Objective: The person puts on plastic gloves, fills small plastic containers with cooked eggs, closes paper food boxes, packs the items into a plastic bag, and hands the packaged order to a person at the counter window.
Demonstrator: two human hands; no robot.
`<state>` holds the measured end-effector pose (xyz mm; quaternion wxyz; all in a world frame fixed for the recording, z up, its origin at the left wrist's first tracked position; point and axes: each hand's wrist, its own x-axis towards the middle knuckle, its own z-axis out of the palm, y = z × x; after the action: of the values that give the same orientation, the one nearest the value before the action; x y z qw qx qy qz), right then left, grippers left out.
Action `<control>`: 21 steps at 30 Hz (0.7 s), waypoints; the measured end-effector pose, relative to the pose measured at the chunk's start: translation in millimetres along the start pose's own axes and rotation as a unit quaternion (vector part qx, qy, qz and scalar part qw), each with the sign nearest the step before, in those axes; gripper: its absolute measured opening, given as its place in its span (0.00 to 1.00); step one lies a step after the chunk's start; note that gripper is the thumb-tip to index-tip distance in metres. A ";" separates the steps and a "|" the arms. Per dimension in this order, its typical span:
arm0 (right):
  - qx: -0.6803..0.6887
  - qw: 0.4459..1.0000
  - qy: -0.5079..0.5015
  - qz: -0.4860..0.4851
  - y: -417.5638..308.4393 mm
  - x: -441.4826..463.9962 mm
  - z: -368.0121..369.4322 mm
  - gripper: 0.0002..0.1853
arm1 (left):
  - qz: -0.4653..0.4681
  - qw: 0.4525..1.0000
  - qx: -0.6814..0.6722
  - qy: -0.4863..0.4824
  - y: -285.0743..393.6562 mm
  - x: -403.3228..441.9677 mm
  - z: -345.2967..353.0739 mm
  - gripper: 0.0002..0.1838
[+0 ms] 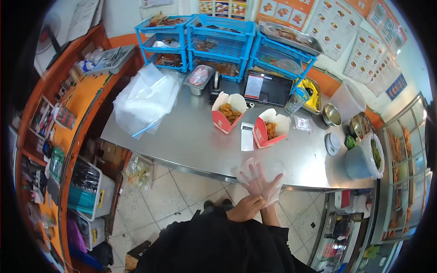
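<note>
Loosely, plastic glove (275, 183) surrounds right fingers (260, 169), spread apart; left fingers (259, 201) clamped on cuff (271, 200).

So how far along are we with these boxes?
Looks done: both the left box and the right box hold browned, fried-looking pieces.
In hand: the bare left hand grips a clear plastic glove near the wrist of the right hand, which is inside it with fingers spread.
Left, probably: finishing the glove fit, then closing the boxes, whose flaps stand open. Can't tell if more filling is due.
</note>
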<state>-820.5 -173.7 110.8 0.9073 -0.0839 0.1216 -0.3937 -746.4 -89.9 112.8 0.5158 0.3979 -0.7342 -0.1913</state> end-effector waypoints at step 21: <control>-0.165 0.973 0.160 0.003 -35.1 -23.4 13.6 0.35 | -0.409 0.863 -0.256 0.149 -84.2 -37.3 -28.0 0.12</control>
<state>-856.4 -179.4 136.0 0.8507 -0.1683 0.3290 -0.3739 -682.7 -108.5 43.0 0.5778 0.5405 -0.3455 -0.5046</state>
